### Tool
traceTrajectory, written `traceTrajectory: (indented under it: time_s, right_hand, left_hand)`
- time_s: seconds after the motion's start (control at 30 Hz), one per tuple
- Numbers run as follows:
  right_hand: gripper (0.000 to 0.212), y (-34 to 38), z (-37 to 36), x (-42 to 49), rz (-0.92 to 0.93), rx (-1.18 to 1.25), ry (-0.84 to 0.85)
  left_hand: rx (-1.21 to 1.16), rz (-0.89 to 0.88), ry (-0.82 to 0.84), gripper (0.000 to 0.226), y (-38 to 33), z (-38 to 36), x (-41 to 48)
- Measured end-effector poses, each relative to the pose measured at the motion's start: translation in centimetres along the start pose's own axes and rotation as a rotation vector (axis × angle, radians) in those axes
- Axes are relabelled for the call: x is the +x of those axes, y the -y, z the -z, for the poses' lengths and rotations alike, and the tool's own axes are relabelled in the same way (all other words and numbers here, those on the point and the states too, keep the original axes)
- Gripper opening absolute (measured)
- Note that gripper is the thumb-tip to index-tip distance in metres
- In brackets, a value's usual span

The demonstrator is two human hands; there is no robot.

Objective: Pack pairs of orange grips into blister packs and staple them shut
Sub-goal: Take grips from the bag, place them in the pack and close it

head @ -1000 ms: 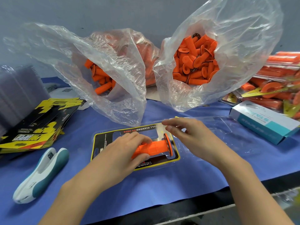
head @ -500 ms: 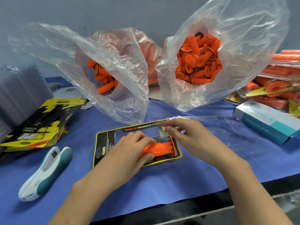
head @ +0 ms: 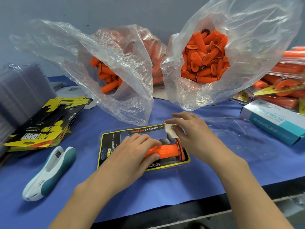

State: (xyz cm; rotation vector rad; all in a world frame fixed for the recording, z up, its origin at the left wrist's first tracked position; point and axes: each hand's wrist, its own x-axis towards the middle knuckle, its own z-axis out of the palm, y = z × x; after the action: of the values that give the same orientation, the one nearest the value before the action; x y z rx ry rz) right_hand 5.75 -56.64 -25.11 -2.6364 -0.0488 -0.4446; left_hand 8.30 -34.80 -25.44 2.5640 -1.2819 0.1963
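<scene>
An open clear blister pack with a black-and-yellow card [head: 113, 139] lies on the blue cloth in front of me. One orange grip [head: 166, 150] lies in its lower cavity, flange to the right. My left hand [head: 132, 156] grips the grip's left end, fingers curled over it and thumb beneath. My right hand [head: 193, 134] hovers over the pack's upper right corner, fingers loosely bent, holding nothing that I can make out. The pack's clear lid [head: 231, 129] lies flat to the right.
Two plastic bags of orange grips [head: 107, 80] [head: 206, 58] stand behind. A white-and-teal stapler [head: 51, 171] lies at left, beside a stack of printed cards [head: 46, 124] and clear blisters [head: 19, 86]. A staples box [head: 272, 121] and filled packs [head: 283, 83] sit at right.
My right hand let go of the pack's top edge and spread its fingers above the corner. My left hand kept hold of the grip in the lower cavity.
</scene>
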Motion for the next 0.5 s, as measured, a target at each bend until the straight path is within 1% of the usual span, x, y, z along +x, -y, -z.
traceTrajectory:
  time_s: [0.13,0.23,0.33,0.5]
  right_hand:
    - [0.033,-0.5,-0.9,0.0,-0.014,-0.082,0.032]
    - [0.033,-0.7,-1.3,0.1,-0.034,-0.089,0.037]
    - [0.033,-1.0,-1.5,0.2,-0.033,-0.129,0.049]
    - [0.032,-1.0,-1.4,0.1,-0.055,-0.152,0.062]
  left_hand:
    - [-0.042,-0.006,-0.02,0.023,0.0,0.2,-0.1]
    - [-0.032,-0.016,-0.02,0.023,0.0,0.3,-0.1]
    - [-0.006,-0.016,-0.015,0.033,0.0,0.2,-0.2]
    - [-0.05,-0.033,-0.003,0.047,-0.2,-0.1,-0.6]
